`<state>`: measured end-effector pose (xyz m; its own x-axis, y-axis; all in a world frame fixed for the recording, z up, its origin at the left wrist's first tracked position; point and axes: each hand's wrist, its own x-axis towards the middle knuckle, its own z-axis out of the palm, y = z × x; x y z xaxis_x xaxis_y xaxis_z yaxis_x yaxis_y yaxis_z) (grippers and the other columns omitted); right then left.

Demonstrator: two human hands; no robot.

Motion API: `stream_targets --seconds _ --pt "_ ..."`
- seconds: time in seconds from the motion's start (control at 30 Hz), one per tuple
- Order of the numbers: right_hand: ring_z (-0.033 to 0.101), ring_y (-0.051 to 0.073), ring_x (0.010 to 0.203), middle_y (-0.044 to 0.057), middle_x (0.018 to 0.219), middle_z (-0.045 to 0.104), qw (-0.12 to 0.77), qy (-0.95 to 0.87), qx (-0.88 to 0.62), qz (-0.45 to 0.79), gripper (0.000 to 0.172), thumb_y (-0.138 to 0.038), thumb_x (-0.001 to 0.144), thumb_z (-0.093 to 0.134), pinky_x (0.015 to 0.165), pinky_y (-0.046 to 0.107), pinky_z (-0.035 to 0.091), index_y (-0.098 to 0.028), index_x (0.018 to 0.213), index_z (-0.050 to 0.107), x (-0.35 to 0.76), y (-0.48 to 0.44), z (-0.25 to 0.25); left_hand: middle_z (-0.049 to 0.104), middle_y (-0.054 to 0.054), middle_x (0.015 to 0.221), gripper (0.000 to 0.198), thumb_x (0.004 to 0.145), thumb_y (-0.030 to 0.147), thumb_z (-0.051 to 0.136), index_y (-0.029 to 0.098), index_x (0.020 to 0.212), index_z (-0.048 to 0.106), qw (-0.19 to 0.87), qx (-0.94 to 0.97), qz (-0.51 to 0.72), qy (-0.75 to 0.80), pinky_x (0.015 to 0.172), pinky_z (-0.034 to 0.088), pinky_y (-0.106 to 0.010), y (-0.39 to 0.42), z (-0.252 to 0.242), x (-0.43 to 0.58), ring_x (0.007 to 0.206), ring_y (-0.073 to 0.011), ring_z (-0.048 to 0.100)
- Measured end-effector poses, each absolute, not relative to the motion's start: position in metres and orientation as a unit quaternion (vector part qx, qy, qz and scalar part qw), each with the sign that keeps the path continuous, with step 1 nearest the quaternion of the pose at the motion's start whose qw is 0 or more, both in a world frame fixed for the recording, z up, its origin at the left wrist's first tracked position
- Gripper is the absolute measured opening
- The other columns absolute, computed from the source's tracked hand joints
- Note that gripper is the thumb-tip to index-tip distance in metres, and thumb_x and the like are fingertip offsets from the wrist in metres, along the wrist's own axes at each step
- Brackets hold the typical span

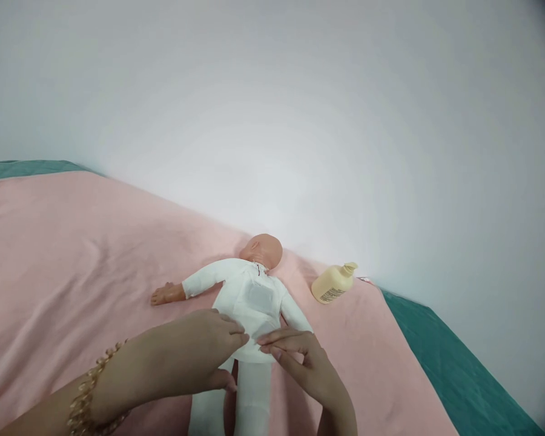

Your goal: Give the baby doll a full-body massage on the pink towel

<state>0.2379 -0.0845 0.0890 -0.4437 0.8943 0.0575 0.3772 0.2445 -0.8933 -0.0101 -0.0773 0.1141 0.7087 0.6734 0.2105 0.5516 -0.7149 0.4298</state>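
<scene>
A baby doll with a cloth body lies stretched out on a pink cover, its bald head pointing away from me. A greyish rectangular patch shows on its white torso. My left hand rests at the doll's left-side hip, fingers bent forward and thumb held apart below. On the other side, my right hand has its fingers stretched over the lower torso, thumb close beneath them. Both hands' fingertips nearly meet there, and nothing shows between them. The wrists hide part of the legs. A beaded bracelet circles my left wrist.
A pale yellow pump bottle leans or lies to the right of the doll's head. The pink cover is wrinkled on the left. Green fabric shows beyond it at both sides. A plain wall stands behind.
</scene>
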Motion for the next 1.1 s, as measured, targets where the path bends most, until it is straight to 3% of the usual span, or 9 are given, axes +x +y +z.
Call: stream_targets --seconds 0.07,0.2,0.57,0.83,0.97,1.1 --pt "0.068 0.022 0.103 0.004 0.103 0.075 0.301 -0.729 -0.443 0.426 0.020 -0.040 0.091 0.060 0.094 0.038 0.052 -0.031 0.094 0.078 0.237 -0.082 0.086 0.071 -0.002 0.090 0.023 0.077 0.032 0.078 0.023 0.097 0.073 0.153 0.931 0.127 0.305 0.071 0.049 -0.033 -0.075 0.120 -0.008 0.086 -0.0266 0.066" --pt "0.067 0.023 0.105 0.005 0.105 0.075 0.293 -0.728 -0.458 0.418 0.023 -0.043 0.091 0.059 0.096 0.040 0.051 -0.030 0.093 0.078 0.235 -0.080 0.082 0.067 -0.005 0.088 0.020 0.074 0.032 0.081 0.020 0.088 0.073 0.115 0.943 0.114 0.290 0.070 0.048 -0.035 -0.070 0.116 -0.001 0.086 -0.0280 0.063" --pt "0.066 0.025 0.107 0.006 0.105 0.075 0.264 -0.711 -0.469 0.453 0.025 -0.047 0.088 0.063 0.094 0.038 0.051 -0.029 0.092 0.079 0.231 -0.076 0.076 0.065 -0.007 0.099 0.031 0.071 0.039 0.083 0.016 0.089 0.072 0.182 0.931 0.039 0.313 0.073 0.047 -0.032 -0.063 0.113 0.004 0.094 -0.0286 0.061" --pt "0.065 0.024 0.110 0.005 0.109 0.074 0.358 -0.722 -0.424 0.414 0.020 -0.040 0.091 0.060 0.099 0.043 0.049 -0.031 0.097 0.078 0.238 -0.072 0.072 0.064 -0.008 0.099 0.025 0.080 0.037 0.075 0.017 0.093 0.067 0.082 0.938 0.128 0.311 0.087 0.046 -0.040 -0.055 0.107 -0.005 0.095 -0.0292 0.058" --pt "0.065 0.024 0.109 0.006 0.105 0.075 0.347 -0.726 -0.440 0.399 0.020 -0.041 0.090 0.062 0.103 0.043 0.046 -0.031 0.096 0.078 0.234 -0.070 0.070 0.065 -0.005 0.101 0.030 0.079 0.042 0.075 0.020 0.099 0.067 0.099 0.943 0.143 0.285 0.090 0.044 -0.037 -0.050 0.098 -0.005 0.095 -0.0263 0.059" --pt "0.066 0.024 0.105 0.005 0.103 0.075 0.331 -0.714 -0.464 0.407 0.022 -0.043 0.090 0.061 0.102 0.041 0.046 -0.031 0.094 0.079 0.226 -0.067 0.068 0.064 -0.005 0.101 0.034 0.075 0.043 0.079 0.020 0.097 0.066 0.109 0.940 0.142 0.291 0.083 0.044 -0.034 -0.046 0.088 0.003 0.094 -0.0265 0.058"
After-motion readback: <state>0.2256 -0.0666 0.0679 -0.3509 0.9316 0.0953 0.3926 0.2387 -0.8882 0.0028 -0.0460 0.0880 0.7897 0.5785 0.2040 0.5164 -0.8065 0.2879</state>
